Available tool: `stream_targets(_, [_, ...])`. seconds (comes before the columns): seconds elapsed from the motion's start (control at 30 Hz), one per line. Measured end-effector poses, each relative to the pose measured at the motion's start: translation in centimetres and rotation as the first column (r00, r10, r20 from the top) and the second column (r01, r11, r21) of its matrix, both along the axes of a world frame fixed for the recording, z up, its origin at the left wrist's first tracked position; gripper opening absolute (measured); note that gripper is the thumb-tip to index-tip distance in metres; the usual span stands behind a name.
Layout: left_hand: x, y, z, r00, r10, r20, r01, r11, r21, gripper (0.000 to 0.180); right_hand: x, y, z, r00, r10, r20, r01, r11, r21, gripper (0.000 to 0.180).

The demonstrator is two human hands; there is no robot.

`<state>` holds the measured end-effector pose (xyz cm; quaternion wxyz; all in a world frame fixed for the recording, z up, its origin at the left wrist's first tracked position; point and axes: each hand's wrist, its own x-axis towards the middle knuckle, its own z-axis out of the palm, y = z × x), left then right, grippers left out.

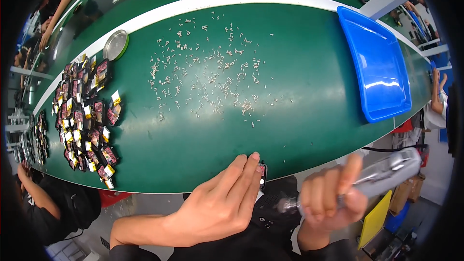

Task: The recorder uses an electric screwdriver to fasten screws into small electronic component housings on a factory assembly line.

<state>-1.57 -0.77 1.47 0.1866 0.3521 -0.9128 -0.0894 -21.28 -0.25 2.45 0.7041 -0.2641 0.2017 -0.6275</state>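
My left hand [217,203] is at the near edge of the green table, its fingers long and close together over a small black electronic device [263,171]. Most of that device and my left thumb are hidden; a white piece [259,196] shows just below it. To the right, my right hand [333,191] is closed round a grey, partly see-through electric screwdriver [389,170]. Motion blurs the hand and tool. The screwdriver's tip end [288,205] points left toward the device, apart from it as seen here.
Many tiny pale, screw-like pieces [212,75] lie scattered mid-table. At left are piled black devices [99,111] with white-and-yellow battery packs, beside a round metal-and-green dish [116,45]. A blue tray [382,72] stands at right; a black cable [386,150] trails there. Other people sit around.
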Motion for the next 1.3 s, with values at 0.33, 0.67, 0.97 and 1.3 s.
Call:
stream_targets(0.33, [0.3, 0.6, -0.6, 0.999, -0.003, 0.032, 0.002, 1.0, 0.023, 0.037, 0.3, -3.8, 0.8, 0.961, -0.064, -0.27, 0.01, 0.98, -0.196, 0.013])
stream_targets(0.67, [0.3, 0.5, -1.1, 0.999, 0.025, -0.024, -0.026, 1.0, -0.016, 0.032, 0.8, -4.5, 0.0, 0.944, -0.043, -0.326, -0.023, 0.98, -0.196, 0.014])
stream_targets(0.97, [0.2, 0.7, -1.5, 0.997, 0.034, -0.065, -0.036, 0.999, -0.03, 0.029, 0.7, -5.0, 0.0, 0.948, 0.007, -0.318, -0.07, 0.98, -0.186, 0.016])
stream_targets(1.3, [0.1, 0.2, -1.6, 0.998, 0.001, -0.066, -0.006, 0.997, -0.075, 0.03, 2.7, -4.8, 0.9, 0.909, -0.035, -0.415, -0.063, 0.973, -0.22, 0.026])
